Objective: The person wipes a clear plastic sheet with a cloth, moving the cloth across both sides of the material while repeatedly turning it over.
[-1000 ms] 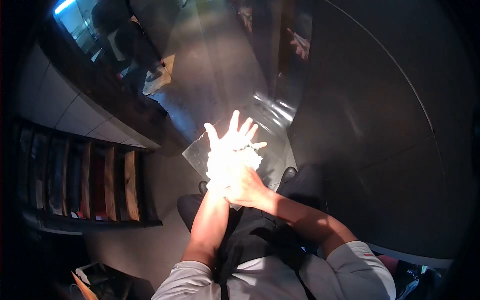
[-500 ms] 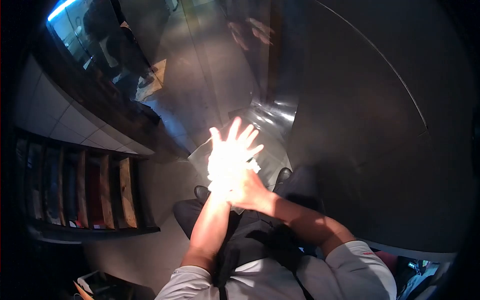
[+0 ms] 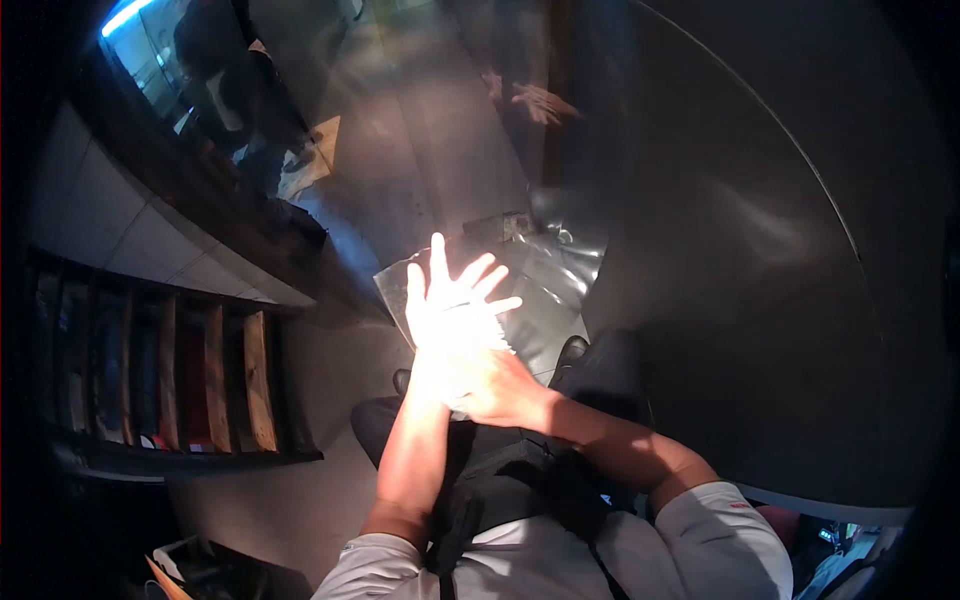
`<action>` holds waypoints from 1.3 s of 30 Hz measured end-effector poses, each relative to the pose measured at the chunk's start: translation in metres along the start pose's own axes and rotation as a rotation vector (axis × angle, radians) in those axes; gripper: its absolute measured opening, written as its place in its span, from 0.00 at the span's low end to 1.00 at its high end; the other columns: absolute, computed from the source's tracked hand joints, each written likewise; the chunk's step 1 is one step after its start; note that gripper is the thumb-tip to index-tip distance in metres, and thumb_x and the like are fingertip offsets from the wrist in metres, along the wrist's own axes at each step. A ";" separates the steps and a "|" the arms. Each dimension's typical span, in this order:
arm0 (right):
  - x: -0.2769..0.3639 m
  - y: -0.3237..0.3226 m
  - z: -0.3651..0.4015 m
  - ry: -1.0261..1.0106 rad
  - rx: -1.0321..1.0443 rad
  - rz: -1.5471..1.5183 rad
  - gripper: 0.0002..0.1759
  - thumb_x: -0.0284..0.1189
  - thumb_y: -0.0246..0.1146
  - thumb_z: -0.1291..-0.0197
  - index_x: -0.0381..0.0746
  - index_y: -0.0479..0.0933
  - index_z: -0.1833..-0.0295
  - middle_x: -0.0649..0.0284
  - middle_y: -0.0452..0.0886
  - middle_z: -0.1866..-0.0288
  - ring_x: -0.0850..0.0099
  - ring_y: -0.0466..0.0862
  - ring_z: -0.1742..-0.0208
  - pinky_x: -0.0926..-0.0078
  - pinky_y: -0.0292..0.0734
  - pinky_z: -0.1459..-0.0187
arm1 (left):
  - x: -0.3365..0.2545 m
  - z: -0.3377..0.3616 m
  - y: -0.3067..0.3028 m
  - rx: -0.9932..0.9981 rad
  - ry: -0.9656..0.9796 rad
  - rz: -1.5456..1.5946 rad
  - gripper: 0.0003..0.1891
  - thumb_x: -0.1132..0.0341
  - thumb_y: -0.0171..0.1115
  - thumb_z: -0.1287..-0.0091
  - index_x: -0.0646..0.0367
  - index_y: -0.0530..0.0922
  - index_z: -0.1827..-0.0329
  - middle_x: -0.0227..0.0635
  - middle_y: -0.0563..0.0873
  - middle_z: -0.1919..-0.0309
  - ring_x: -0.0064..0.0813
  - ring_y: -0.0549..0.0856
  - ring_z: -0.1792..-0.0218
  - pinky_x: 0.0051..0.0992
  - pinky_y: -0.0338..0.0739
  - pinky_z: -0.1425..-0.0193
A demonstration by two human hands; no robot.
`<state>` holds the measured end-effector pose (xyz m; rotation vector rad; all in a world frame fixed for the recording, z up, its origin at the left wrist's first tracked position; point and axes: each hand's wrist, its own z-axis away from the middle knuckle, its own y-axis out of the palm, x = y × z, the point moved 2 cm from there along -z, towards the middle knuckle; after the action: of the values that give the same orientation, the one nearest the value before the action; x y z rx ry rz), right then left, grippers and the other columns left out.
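Observation:
My left hand [image 3: 445,297] is stretched out in the middle of the view, its fingers spread and its skin bleached by strong light. Across its back and wrist lies my right hand [image 3: 495,385], whose fingers are lost in the glare. A ragged white edge of crumpled paper or cloth [image 3: 500,335] shows between the two hands; I cannot tell which it is. Below and beyond them spreads a shiny, see-through plastic sheet or bag [image 3: 545,290], with a corner to the left of my fingers.
On the left stands a dark rack with wooden slats [image 3: 260,380]. A large dark smooth panel [image 3: 750,280] fills the right side. Ahead, a glossy metal surface [image 3: 440,130] carries reflections, including one of hands. My shoe [image 3: 572,350] is near the plastic.
Both hands have shifted slightly left, and the left fingers have turned and spread differently. The right hand stays over the left wrist. More of the plastic shows.

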<state>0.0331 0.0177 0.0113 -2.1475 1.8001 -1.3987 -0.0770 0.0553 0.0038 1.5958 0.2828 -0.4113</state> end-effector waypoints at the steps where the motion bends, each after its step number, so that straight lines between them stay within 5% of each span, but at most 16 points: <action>1: -0.009 -0.005 0.008 -0.006 0.016 0.070 0.27 0.34 0.65 0.35 0.39 0.77 0.31 0.47 0.80 0.32 0.48 0.76 0.28 0.37 0.58 0.22 | -0.002 0.000 0.000 0.024 0.002 0.047 0.46 0.19 0.36 0.30 0.28 0.49 0.12 0.56 0.51 0.15 0.63 0.58 0.19 0.74 0.56 0.23; 5: -0.069 -0.039 -0.014 0.251 -0.256 0.306 0.36 0.43 0.66 0.35 0.31 0.72 0.28 0.35 0.65 0.21 0.44 0.63 0.19 0.37 0.63 0.26 | 0.014 0.007 0.034 0.093 -0.043 0.509 0.48 0.19 0.37 0.30 0.31 0.47 0.11 0.46 0.51 0.13 0.52 0.55 0.15 0.71 0.54 0.21; 6: -0.070 -0.044 -0.029 0.152 -0.258 0.324 0.35 0.44 0.64 0.33 0.31 0.72 0.28 0.35 0.68 0.24 0.40 0.66 0.21 0.34 0.63 0.25 | 0.026 0.002 0.038 0.068 -0.020 0.540 0.51 0.18 0.39 0.31 0.35 0.46 0.11 0.40 0.51 0.12 0.43 0.55 0.14 0.75 0.50 0.22; 8: -0.047 -0.010 -0.055 0.297 -0.438 0.374 0.34 0.43 0.62 0.33 0.33 0.73 0.28 0.35 0.68 0.24 0.38 0.68 0.22 0.33 0.64 0.27 | 0.025 -0.005 0.038 0.005 0.045 0.100 0.53 0.17 0.39 0.33 0.35 0.47 0.11 0.45 0.50 0.12 0.48 0.52 0.14 0.78 0.45 0.22; 10: 0.000 0.010 -0.057 0.390 -0.490 0.382 0.31 0.40 0.64 0.35 0.36 0.75 0.29 0.40 0.72 0.26 0.43 0.73 0.27 0.37 0.68 0.29 | 0.019 -0.016 0.014 0.281 -0.089 0.210 0.52 0.16 0.36 0.34 0.34 0.47 0.11 0.58 0.48 0.14 0.63 0.49 0.16 0.81 0.42 0.23; 11: 0.012 0.004 -0.047 0.234 -0.385 0.288 0.29 0.39 0.65 0.35 0.37 0.77 0.32 0.42 0.76 0.30 0.45 0.76 0.30 0.39 0.70 0.30 | 0.016 -0.021 0.002 0.413 -0.164 0.248 0.52 0.15 0.35 0.34 0.33 0.47 0.11 0.64 0.47 0.15 0.70 0.47 0.16 0.83 0.40 0.24; 12: 0.024 -0.002 -0.037 0.092 -0.267 0.174 0.26 0.38 0.65 0.36 0.37 0.79 0.34 0.44 0.80 0.34 0.47 0.80 0.34 0.41 0.72 0.31 | 0.007 -0.013 0.020 0.255 -0.131 0.146 0.54 0.14 0.35 0.35 0.33 0.47 0.11 0.63 0.46 0.15 0.69 0.48 0.16 0.82 0.40 0.24; 13: 0.020 -0.006 -0.023 0.034 -0.199 0.095 0.24 0.37 0.66 0.36 0.38 0.81 0.37 0.46 0.82 0.38 0.48 0.82 0.37 0.44 0.74 0.33 | -0.002 -0.002 0.036 0.094 -0.101 0.044 0.55 0.13 0.36 0.37 0.33 0.46 0.11 0.62 0.45 0.15 0.69 0.48 0.16 0.81 0.40 0.23; 16: -0.012 -0.019 -0.005 0.044 -0.108 0.037 0.18 0.35 0.68 0.38 0.39 0.85 0.45 0.51 0.86 0.47 0.50 0.85 0.45 0.49 0.76 0.39 | -0.008 0.008 0.024 0.175 -0.043 0.085 0.56 0.12 0.37 0.38 0.32 0.45 0.11 0.62 0.47 0.15 0.70 0.49 0.17 0.80 0.39 0.22; 19: -0.056 -0.025 -0.008 0.156 -0.079 0.123 0.23 0.38 0.64 0.35 0.40 0.81 0.37 0.48 0.82 0.37 0.49 0.81 0.36 0.44 0.74 0.35 | 0.007 0.007 0.042 0.108 -0.054 0.801 0.55 0.13 0.37 0.37 0.33 0.46 0.11 0.62 0.48 0.15 0.69 0.50 0.17 0.80 0.45 0.23; 24: -0.018 -0.003 -0.031 0.160 -0.075 -0.051 0.35 0.42 0.60 0.32 0.37 0.68 0.24 0.42 0.67 0.22 0.42 0.69 0.24 0.39 0.68 0.28 | 0.030 -0.002 0.019 0.160 -0.167 -0.003 0.50 0.17 0.41 0.33 0.30 0.48 0.11 0.60 0.48 0.15 0.64 0.52 0.16 0.81 0.50 0.25; 29: 0.019 0.002 0.004 -0.006 -0.049 0.053 0.36 0.39 0.67 0.37 0.33 0.72 0.27 0.41 0.72 0.25 0.44 0.74 0.28 0.45 0.65 0.25 | -0.003 0.010 0.018 0.137 -0.052 0.125 0.54 0.15 0.42 0.36 0.32 0.46 0.11 0.62 0.50 0.15 0.66 0.52 0.17 0.81 0.51 0.25; 34: -0.054 -0.030 0.006 0.279 -0.193 0.116 0.37 0.41 0.66 0.32 0.29 0.70 0.25 0.34 0.65 0.21 0.33 0.62 0.19 0.42 0.53 0.18 | -0.018 0.018 0.024 0.171 -0.061 0.321 0.59 0.13 0.40 0.38 0.40 0.45 0.10 0.58 0.51 0.15 0.62 0.54 0.17 0.71 0.54 0.21; 36: -0.066 -0.053 -0.018 0.152 -0.195 0.099 0.35 0.37 0.66 0.32 0.29 0.69 0.26 0.39 0.67 0.21 0.40 0.65 0.19 0.47 0.62 0.21 | -0.014 0.021 0.039 0.115 -0.025 0.351 0.59 0.14 0.38 0.37 0.43 0.46 0.10 0.55 0.54 0.15 0.59 0.56 0.17 0.67 0.55 0.19; 38: -0.066 -0.048 -0.039 0.065 -0.155 0.158 0.30 0.34 0.65 0.31 0.30 0.72 0.29 0.44 0.73 0.25 0.45 0.70 0.22 0.49 0.67 0.25 | 0.005 0.013 0.040 -0.020 0.251 -0.357 0.55 0.15 0.36 0.35 0.41 0.49 0.11 0.52 0.58 0.16 0.57 0.58 0.17 0.71 0.54 0.21; 39: -0.046 -0.024 -0.043 0.134 -0.191 0.068 0.29 0.35 0.64 0.31 0.31 0.73 0.29 0.45 0.74 0.26 0.46 0.71 0.23 0.48 0.68 0.26 | 0.015 0.015 0.011 0.048 0.151 -0.208 0.52 0.16 0.36 0.33 0.37 0.51 0.12 0.52 0.60 0.17 0.57 0.59 0.18 0.76 0.53 0.24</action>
<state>0.0278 0.0843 0.0213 -2.0978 2.1150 -1.4423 -0.0602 0.0387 0.0068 1.6536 0.5613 -0.4603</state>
